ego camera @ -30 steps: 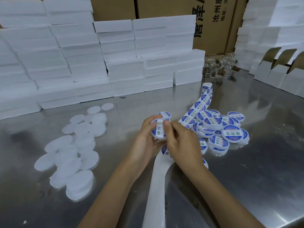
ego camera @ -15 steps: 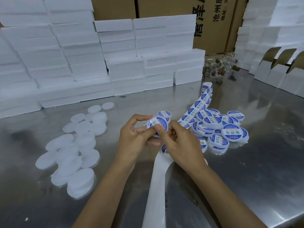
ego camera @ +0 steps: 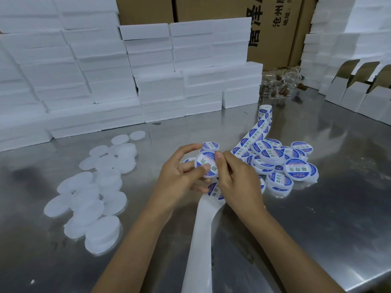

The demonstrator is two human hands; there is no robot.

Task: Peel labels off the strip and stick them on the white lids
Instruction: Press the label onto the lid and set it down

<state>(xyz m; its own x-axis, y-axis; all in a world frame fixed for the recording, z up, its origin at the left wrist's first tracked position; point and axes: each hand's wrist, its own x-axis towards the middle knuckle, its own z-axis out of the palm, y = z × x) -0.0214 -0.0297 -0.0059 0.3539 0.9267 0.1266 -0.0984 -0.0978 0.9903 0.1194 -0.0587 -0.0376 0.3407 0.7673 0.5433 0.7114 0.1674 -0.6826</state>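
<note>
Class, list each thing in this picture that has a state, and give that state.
Held lid: labelled, gripped by left hand.
Right hand: fingers pinching at its edge.
Plain lids: unlabelled, heaped.
Finished lids: labelled, piled.
Label strip: partly unrolled.
Backing paper: stripped.

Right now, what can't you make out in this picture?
- Head view: the hands' fingers cover the held lid's edges.
- The right hand hides the label strip beneath it.
- Small print on the labels: too small.
- Cardboard box lettering: cut off by the top edge.
</note>
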